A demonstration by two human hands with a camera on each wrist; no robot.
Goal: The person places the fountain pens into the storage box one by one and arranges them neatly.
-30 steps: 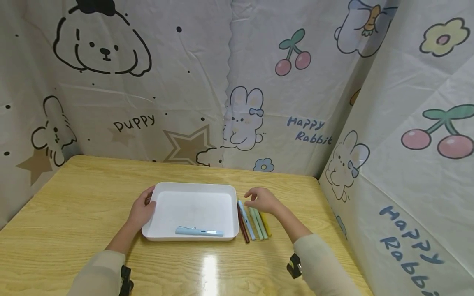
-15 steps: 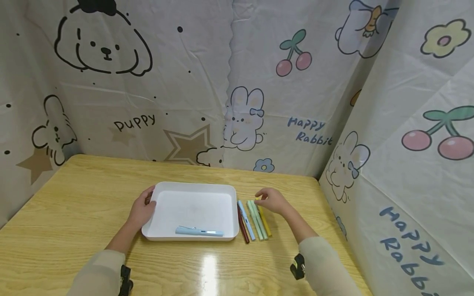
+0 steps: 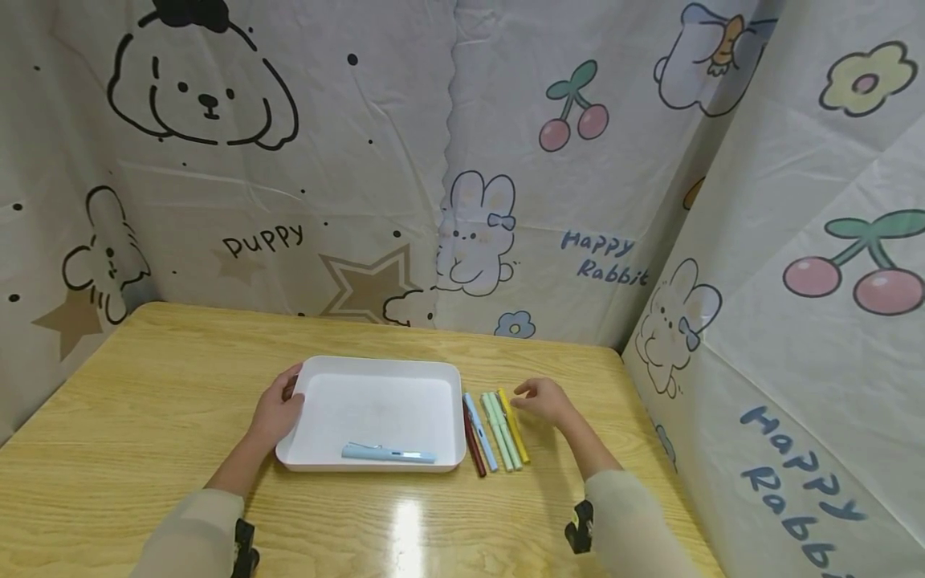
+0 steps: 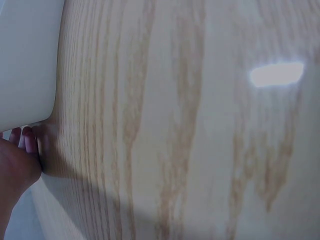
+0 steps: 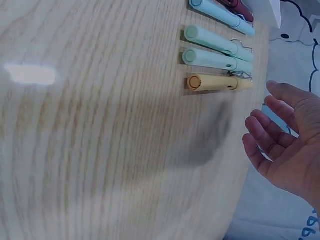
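Observation:
My left hand (image 3: 276, 413) grips the left side of a shallow white tray (image 3: 383, 405), with the thumb over the rim. One light blue pen (image 3: 386, 453) lies in the tray along its near side. To the tray's right, pens lie side by side on the table: a dark red pen (image 3: 474, 441), a light blue pen (image 3: 482, 433), two pale green pens (image 3: 502, 433) and a yellow pen (image 3: 514, 425). My right hand (image 3: 545, 401) hovers right of the yellow pen's far end. In the right wrist view its loosely bent fingers (image 5: 265, 131) hold nothing, apart from the yellow pen (image 5: 215, 83).
The wooden table (image 3: 181, 361) carries the tray and pens. A printed cloth (image 3: 361, 160) hangs behind it and along the right side. Dark devices sit at both wrists, one on the right sleeve (image 3: 629, 522). Light glares off the table's near part.
My right hand has moved rightward from above the blue and green pens to beyond the yellow one, uncovering their far ends. The left hand, tray and pens stay in place.

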